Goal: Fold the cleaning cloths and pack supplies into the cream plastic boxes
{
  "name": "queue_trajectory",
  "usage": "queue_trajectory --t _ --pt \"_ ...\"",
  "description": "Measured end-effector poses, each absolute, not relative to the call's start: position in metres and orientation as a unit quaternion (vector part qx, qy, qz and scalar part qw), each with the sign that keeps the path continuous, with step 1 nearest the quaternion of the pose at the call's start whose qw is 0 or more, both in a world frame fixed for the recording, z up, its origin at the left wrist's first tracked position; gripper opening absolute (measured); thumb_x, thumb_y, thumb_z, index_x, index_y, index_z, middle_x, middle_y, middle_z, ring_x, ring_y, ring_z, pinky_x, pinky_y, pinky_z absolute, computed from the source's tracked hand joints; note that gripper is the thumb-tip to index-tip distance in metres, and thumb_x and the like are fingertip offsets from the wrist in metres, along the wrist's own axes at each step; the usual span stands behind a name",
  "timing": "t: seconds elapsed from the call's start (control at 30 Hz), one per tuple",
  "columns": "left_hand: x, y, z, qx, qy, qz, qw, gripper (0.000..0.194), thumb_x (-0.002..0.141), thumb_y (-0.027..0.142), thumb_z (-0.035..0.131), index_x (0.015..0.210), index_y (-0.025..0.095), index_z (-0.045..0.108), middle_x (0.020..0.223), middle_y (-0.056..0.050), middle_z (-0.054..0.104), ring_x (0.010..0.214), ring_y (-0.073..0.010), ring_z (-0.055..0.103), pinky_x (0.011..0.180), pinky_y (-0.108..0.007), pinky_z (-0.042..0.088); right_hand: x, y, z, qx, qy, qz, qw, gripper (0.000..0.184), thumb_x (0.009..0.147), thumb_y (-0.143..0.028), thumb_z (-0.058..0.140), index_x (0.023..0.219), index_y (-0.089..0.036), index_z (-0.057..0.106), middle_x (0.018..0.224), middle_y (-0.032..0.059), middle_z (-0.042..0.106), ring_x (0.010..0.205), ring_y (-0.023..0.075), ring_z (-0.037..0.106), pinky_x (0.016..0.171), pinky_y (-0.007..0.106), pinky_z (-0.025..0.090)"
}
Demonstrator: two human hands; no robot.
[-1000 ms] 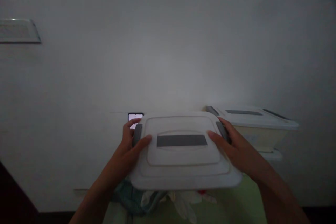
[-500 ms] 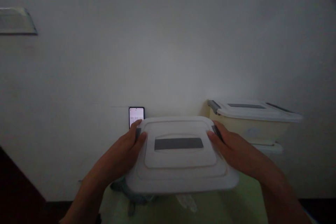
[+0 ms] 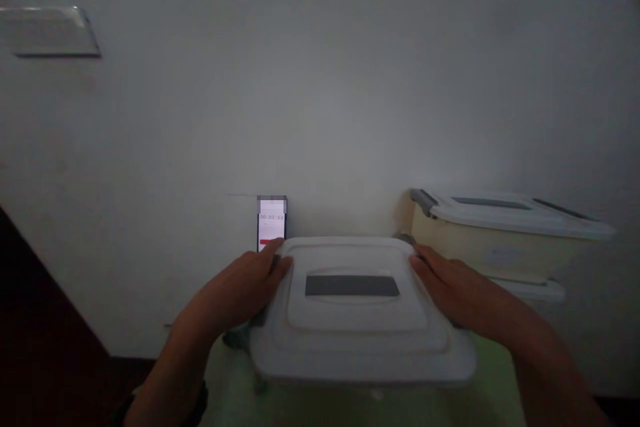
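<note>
Between my hands is a white storage box lid [image 3: 360, 340], with a grey strip across its middle and grey clips at its sides. My left hand [image 3: 253, 285] grips its left edge, the thumb on top. On the opposite edge my right hand [image 3: 450, 285] is closed the same way, its thumb on the rim and the other fingers partly hidden. Whether a box body sits beneath this lid cannot be seen. Beyond my left fingertips stands a phone [image 3: 271, 223] showing a timer.
To the right, a cream storage box [image 3: 490, 250] with a white lid is against the wall [image 3: 340, 93], stacked above another white rim. Below my hands lies a pale green surface [image 3: 493, 373] with a dark greenish item [image 3: 237, 339] on it. A framed panel [image 3: 55, 33] hangs upper left.
The held lid sits slightly lower and further right in view, both hands still on it. The phone, wall panel and right-hand box also shift rightward as my view turns.
</note>
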State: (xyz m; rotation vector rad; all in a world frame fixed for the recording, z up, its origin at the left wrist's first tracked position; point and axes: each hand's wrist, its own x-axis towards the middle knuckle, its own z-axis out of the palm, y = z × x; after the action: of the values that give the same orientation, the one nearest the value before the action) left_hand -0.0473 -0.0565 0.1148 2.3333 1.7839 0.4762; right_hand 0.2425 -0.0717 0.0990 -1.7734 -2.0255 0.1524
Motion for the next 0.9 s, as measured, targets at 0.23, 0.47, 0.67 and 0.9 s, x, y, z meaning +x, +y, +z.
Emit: queue_trajectory --t 0.23,0.47,0.67,0.9 --pt "-0.048 -0.051 0.109 0.809 0.555 0.181 0.066 0.048 0.091 0.035 0.024 0.123 0.013 0.052 0.116 -0.016 0.064 0.108 -0.0269 0.059 0.092 -0.039 0.043 0.243 -0.070 0.100 -0.648 -0.731 0.046 0.211 0.043 0.091 -0.039 0.024 0.110 -0.016 0.056 0.086 0.0144 0.070 0.083 0.0302 0.066 0.072 0.043 0.047" --pt "-0.052 -0.045 0.103 0.812 0.542 0.194 0.099 0.048 0.090 0.033 0.028 0.128 0.009 0.047 0.129 -0.020 0.053 0.117 -0.0276 0.052 0.099 -0.043 0.037 0.234 -0.070 0.100 -0.645 -0.728 -0.061 0.224 0.037 0.089 -0.035 0.031 0.107 -0.015 0.057 0.106 0.0168 0.062 0.099 0.0303 0.060 0.082 0.046 0.047" --pt "-0.051 -0.041 0.103 0.808 0.543 0.208 0.095 0.051 0.090 0.035 0.029 0.130 0.007 0.044 0.131 -0.020 0.050 0.120 -0.0282 0.049 0.101 -0.044 0.035 0.195 -0.079 0.100 -0.527 -0.805 -0.069 0.263 0.036 0.089 -0.028 0.039 0.117 -0.013 0.057 0.118 0.0143 0.058 0.113 0.0254 0.050 0.099 0.044 0.038" --pt "-0.056 -0.045 0.106 0.814 0.542 0.177 0.111 0.055 0.086 0.039 0.036 0.133 0.012 0.040 0.137 -0.018 0.045 0.125 -0.0275 0.044 0.103 -0.043 0.033 0.183 -0.084 0.097 -0.436 -0.874 0.031 0.211 0.044 0.087 -0.042 0.047 0.126 -0.023 0.052 0.138 0.0085 0.044 0.128 0.0250 0.037 0.105 0.049 0.029"
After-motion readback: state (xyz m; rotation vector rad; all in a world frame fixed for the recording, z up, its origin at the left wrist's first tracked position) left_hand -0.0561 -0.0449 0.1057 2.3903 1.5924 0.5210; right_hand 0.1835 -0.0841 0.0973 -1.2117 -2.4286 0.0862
